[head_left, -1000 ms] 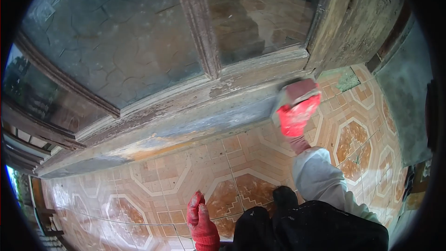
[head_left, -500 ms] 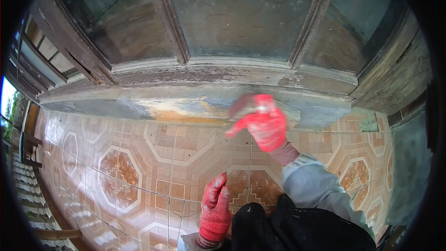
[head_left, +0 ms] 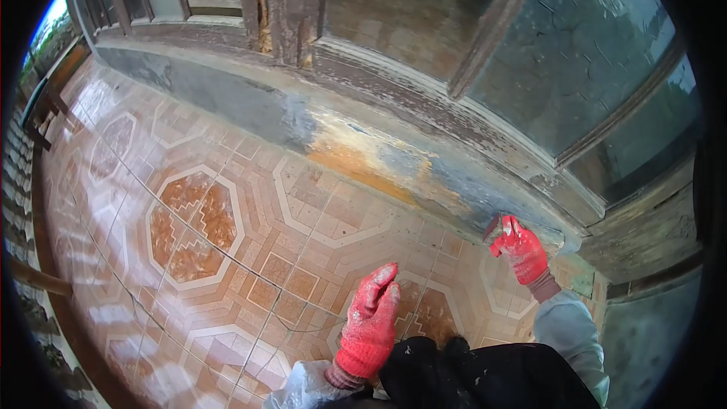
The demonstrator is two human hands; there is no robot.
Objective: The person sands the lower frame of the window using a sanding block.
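Observation:
My right hand (head_left: 522, 250), in a red glove, is closed around a flat trowel-like tool (head_left: 556, 238) at the right end of the low wall strip (head_left: 379, 155). The glove covers most of the tool; its brown end and pale edge show on either side. Grey wet-looking patches and a yellow-orange area mark the strip. Over the floor, near my knees, my left hand (head_left: 369, 322) hangs in a matching red glove with whitish smears. Its fingers are loosely bent, thumb slightly apart, and nothing shows in them.
Above the strip runs a weathered wooden sill (head_left: 432, 98) with peeling paint, below framed glass panes (head_left: 575, 53). Patterned tiles (head_left: 295, 257) cover the floor. A wooden side panel (head_left: 647, 220) stands at the right, and a railing (head_left: 49, 257) borders the left.
The view has turned to the left. My right hand has moved along the strip toward its right end with the tool. My left hand stays low with nothing visible in it.

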